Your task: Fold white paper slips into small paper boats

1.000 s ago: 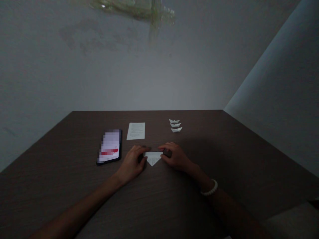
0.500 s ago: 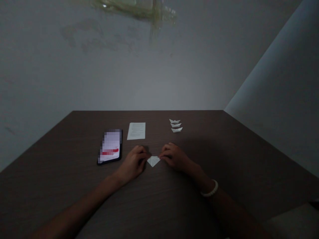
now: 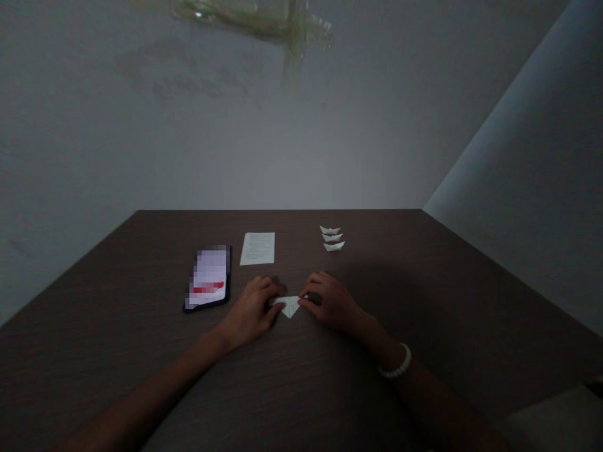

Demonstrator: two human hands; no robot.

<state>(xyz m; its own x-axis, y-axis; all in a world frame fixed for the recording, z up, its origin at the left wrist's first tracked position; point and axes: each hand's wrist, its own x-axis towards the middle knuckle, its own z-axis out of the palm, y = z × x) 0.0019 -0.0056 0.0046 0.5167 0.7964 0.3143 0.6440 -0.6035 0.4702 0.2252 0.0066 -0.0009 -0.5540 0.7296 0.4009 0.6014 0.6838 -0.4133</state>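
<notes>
A small folded piece of printed paper (image 3: 290,306) lies on the table between my hands, its point towards me. Its left corner is pinched by my left hand (image 3: 257,307), whose fingertips partly cover it. On the opposite side, my right hand (image 3: 332,301) grips the other corner between thumb and fingers. A pale beaded bracelet (image 3: 397,364) circles my right wrist. Three small folded paper boats (image 3: 333,247) stand in a column beyond my right hand.
The dark wooden table (image 3: 292,389) reaches back to a grey wall (image 3: 282,138). Left of my left hand lies a phone (image 3: 207,276) with a lit, blurred screen. Printed paper sheets (image 3: 257,248) lie beyond my left hand. A pale slanting surface (image 3: 527,157) rises at the right.
My thumbs and fingertips have shifted slightly along the folded paper's corners, and more of its left corner now shows. The phone, sheets and boats have stayed put.
</notes>
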